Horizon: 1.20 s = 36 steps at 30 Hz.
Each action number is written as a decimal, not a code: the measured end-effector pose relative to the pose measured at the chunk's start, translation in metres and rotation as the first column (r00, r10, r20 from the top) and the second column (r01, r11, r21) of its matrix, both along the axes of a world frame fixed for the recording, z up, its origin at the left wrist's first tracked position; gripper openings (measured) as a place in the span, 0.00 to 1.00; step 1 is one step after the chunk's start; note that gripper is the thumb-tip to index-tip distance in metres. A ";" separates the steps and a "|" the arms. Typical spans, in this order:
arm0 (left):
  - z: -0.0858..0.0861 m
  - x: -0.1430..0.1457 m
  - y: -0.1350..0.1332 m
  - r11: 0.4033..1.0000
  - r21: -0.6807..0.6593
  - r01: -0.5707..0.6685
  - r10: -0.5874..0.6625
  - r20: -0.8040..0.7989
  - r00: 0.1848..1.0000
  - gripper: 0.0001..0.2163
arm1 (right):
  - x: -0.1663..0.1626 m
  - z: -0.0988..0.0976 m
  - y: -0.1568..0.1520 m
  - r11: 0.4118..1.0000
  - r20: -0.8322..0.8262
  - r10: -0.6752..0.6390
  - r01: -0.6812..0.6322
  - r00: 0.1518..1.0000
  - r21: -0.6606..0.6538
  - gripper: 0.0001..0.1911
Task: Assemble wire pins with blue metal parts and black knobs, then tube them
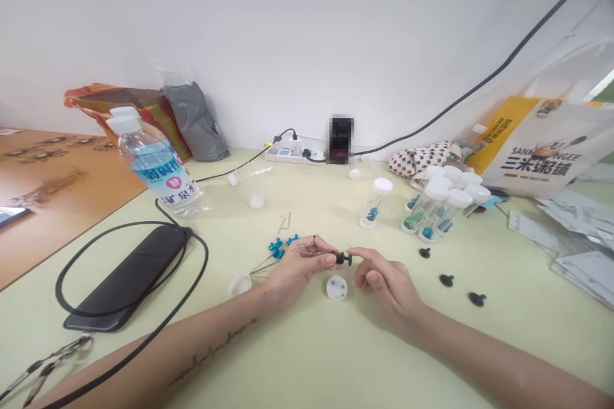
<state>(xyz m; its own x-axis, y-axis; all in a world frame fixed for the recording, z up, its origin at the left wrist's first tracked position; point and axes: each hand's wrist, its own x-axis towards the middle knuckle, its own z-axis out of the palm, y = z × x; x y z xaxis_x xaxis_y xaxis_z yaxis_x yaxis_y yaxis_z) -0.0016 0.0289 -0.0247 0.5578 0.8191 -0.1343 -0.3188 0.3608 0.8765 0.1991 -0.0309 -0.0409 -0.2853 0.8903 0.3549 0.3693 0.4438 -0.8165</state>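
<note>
My left hand [300,268] pinches a small black stopper-like part [343,259] between thumb and fingers, just above the pale green table [307,345]. My right hand [384,278] is curled, its forefinger tip touching the same black part from the right. A white round cap [336,287] lies on the table right below both hands. Thin metal pins with blue heads [277,248] lie by my left hand. Three more black parts [447,280] sit to the right of my right hand.
Several clear tubes with white caps [444,208] lie at the back right, one tube [377,203] apart. A water bottle [158,169] lies left, beside a black phone [129,278] ringed by cable. A power strip [292,152], bags and papers [570,243] line the edges.
</note>
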 end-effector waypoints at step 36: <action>-0.006 -0.001 0.002 0.999 0.039 0.018 -0.018 -0.006 1.000 0.05 | -0.001 -0.001 0.003 0.998 0.021 0.020 -0.018 1.000 -0.066 0.19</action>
<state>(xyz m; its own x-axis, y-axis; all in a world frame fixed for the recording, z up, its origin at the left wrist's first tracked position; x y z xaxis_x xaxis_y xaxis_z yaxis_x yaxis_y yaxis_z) -0.0026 0.0304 -0.0303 0.5718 0.8136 -0.1059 -0.3077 0.3323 0.8916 0.1984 -0.0280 -0.0424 -0.3095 0.9058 0.2896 0.3793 0.3968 -0.8358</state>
